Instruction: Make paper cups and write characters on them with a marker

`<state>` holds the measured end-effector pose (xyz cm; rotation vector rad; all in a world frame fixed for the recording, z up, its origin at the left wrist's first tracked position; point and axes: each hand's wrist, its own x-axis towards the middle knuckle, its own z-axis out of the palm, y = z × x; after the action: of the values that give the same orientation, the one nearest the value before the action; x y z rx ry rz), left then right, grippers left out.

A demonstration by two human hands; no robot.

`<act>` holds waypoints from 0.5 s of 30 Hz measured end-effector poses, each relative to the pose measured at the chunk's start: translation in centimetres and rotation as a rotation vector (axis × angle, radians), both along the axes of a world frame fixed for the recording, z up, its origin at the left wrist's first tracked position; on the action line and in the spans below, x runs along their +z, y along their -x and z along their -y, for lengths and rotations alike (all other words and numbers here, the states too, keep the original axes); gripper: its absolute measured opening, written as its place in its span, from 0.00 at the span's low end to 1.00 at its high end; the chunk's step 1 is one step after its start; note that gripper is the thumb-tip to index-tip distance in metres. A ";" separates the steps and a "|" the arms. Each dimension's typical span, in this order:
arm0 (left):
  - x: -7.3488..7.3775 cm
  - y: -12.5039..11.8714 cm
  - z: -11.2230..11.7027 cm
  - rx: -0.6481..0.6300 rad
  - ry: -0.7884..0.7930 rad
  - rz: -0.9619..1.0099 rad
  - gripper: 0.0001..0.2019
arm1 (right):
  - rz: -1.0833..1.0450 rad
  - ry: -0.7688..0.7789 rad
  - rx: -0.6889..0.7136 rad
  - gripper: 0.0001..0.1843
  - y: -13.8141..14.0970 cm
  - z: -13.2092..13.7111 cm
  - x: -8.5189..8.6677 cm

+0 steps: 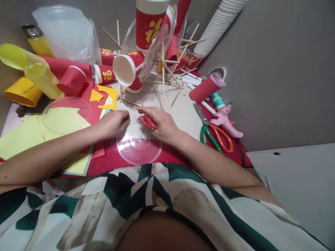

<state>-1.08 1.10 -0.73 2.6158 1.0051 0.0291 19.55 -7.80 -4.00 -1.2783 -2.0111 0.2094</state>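
My right hand [164,124] is closed round small scissors with red handles [148,122]; their blades are mostly hidden. To its left, my left hand [117,122] is curled with the fingers together, and whatever it may hold does not show. Below both hands lies a round clear plastic lid [139,157], partly over the red cloth. A thin wooden stick [131,102] lies just beyond the hands. Behind it rises a structure of red paper cups [149,29], clear lids and wooden sticks [163,90].
Large scissors with green and orange handles [222,137] lie at right, beside a pink glue gun [226,124] and a red paper roll [206,88]. Yellow sheets [23,136] and another clear lid [65,115] are at left. Stacked white cups [220,26] lean against the wall.
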 end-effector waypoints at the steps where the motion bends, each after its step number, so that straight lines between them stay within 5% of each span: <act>1: 0.0 0.0 0.2 -0.011 -0.003 0.012 0.13 | 0.025 0.031 0.009 0.26 -0.1 -0.1 -0.1; 6: 0.2 0.0 0.9 -0.067 0.070 0.127 0.07 | 0.039 0.095 0.039 0.22 0.0 -0.3 -0.5; 10: 0.4 -0.1 0.4 0.001 0.555 0.528 0.10 | -0.007 0.086 0.027 0.16 -0.1 0.0 0.3; 15: 1.3 -0.1 0.4 0.227 1.119 0.917 0.21 | -0.336 -0.187 -0.245 0.12 -1.0 0.3 1.9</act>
<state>-0.95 0.75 0.56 1.2211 0.6414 0.5034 20.57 -8.06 -2.05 -1.2631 -1.5390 0.1071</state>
